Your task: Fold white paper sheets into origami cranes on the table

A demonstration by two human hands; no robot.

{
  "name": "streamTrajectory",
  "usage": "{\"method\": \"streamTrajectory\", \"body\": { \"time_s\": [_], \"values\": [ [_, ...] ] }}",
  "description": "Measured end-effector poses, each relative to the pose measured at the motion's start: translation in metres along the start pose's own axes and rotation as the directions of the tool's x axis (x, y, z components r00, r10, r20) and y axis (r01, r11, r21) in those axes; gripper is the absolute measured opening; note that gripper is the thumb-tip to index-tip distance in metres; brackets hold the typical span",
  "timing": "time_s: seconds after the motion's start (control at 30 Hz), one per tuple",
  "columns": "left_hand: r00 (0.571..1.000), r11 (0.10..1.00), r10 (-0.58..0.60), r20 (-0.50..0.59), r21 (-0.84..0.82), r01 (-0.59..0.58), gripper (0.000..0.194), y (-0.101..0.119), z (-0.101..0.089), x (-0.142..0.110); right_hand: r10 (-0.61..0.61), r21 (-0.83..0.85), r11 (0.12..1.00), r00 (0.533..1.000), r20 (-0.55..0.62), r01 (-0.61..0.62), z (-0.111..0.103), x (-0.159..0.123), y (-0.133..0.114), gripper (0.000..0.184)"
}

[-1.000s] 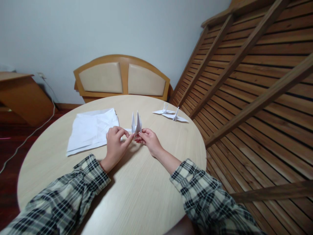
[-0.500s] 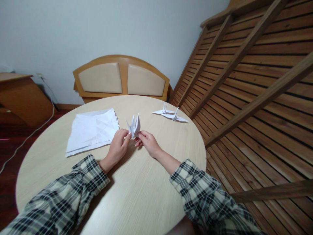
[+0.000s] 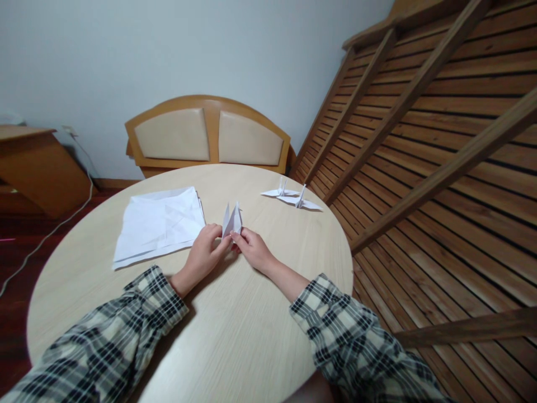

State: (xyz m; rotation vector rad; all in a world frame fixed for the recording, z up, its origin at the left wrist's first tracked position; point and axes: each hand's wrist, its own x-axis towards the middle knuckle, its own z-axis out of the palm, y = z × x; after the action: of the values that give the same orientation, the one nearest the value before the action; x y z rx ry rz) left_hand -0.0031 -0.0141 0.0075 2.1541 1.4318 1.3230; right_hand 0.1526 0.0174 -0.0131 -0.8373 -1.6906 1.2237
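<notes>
Indoor light moderate, cool on wall. Soft glare on near table; shadow beside left sleeve. Floor dark. Edges stretched, wide-angle; slight softness.

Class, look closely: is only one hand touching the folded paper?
No, the left hand and the right hand both hold the folded paper near its lower edge.
</notes>
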Motion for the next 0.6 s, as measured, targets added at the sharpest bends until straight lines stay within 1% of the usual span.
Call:
{"method": "streamTrajectory", "body": {
  "time_s": [0.1, 0.17, 0.3, 0.37, 0.43, 0.5, 0.6],
  "values": [
    [0.999, 0.989, -0.044, -0.016, -0.144, 0.041, 0.02, 0.001, 0.001, 0.0, -0.086, -0.033, 0.996, 0.995, -0.04, 0.085, -0.001, 0.002, -0.002, 0.032],
    [0.996, 0.969, -0.091, -0.007, -0.23, 0.087, 0.02, 0.004, 0.002, 0.0, -0.11, -0.009, 0.994, 0.992, -0.067, 0.109, -0.001, 0.003, -0.003, 0.028],
    [0.983, 0.919, -0.161, 0.089, -0.35, 0.182, 0.021, 0.008, 0.002, 0.0, -0.043, 0.185, 0.981, 0.996, -0.073, 0.056, -0.001, 0.008, -0.001, 0.025],
    [0.978, 0.892, -0.179, 0.105, -0.402, 0.206, 0.02, 0.007, 0.003, 0.0, -0.016, 0.226, 0.973, 0.995, -0.099, 0.038, -0.002, 0.011, 0.002, 0.027],
    [0.974, 0.861, -0.206, 0.093, -0.456, 0.226, 0.019, 0.004, 0.004, 0.001, 0.002, 0.242, 0.97, 0.994, -0.113, 0.026, -0.003, 0.012, 0.005, 0.028],
    [0.97, 0.839, -0.234, 0.071, -0.489, 0.238, 0.019, 0.001, 0.004, 0.001, 0.006, 0.255, 0.967, 0.995, -0.101, 0.02, -0.004, 0.013, 0.006, 0.025],
    [0.968, 0.841, -0.247, 0.04, -0.487, 0.235, 0.018, -0.001, 0.004, 0.002, 0.001, 0.243, 0.97, 0.996, -0.089, 0.021, -0.005, 0.011, 0.006, 0.023]
  ]
}}
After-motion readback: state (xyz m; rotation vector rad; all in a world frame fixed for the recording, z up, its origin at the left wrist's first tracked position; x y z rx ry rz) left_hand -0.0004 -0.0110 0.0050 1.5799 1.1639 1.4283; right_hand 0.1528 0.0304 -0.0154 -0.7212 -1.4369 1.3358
